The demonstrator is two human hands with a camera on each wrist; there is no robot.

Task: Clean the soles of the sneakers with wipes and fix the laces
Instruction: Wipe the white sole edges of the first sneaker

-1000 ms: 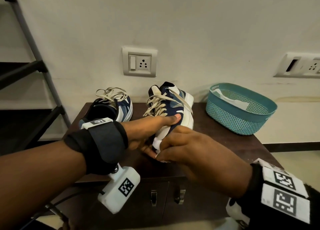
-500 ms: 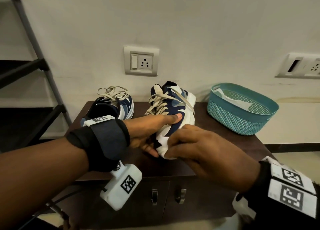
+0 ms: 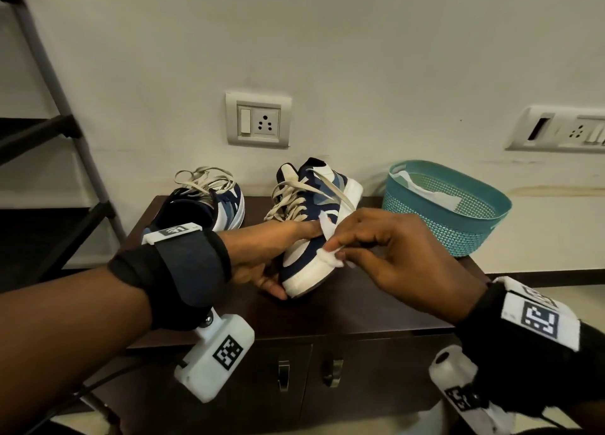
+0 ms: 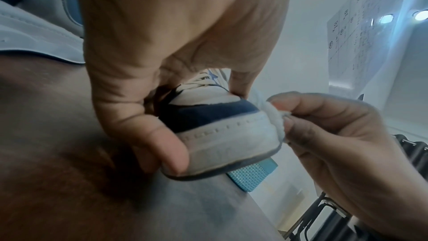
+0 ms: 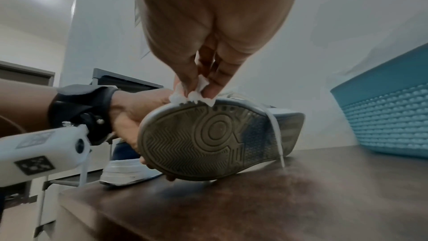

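- A dark metal rack (image 3: 65,133) stands at the far left, beside the brown cabinet (image 3: 376,307).
- The spare sneaker (image 3: 226,205) sits upright on the cabinet top at the left rear, its pale laces heaped loosely over the opening.
- The left hand (image 3: 262,254) grips the toe end of the second sneaker (image 3: 314,235). The thumb lies along the blue upper, and the other fingers curl under the front of the sole. A black band with a white camera block is strapped to this wrist.
- This sneaker is tipped onto its side near the cabinet's middle, toe toward the person and raised, heel resting on the top. The right wrist view shows its grey tread (image 5: 208,138) facing out, with one lace (image 5: 275,135) hanging across the sole down to the cabinet.
- A white wipe (image 3: 330,254) is bunched against the white rim of the sole at the toe.
- The right hand (image 3: 402,258) pinches that wipe between thumb and fingertips, pressing it to the rim.
- A teal basket (image 3: 458,228) stands at the right rear of the cabinet, apart from the sneaker, with white wipes lying inside.
- Two switch plates are set in the wall behind.
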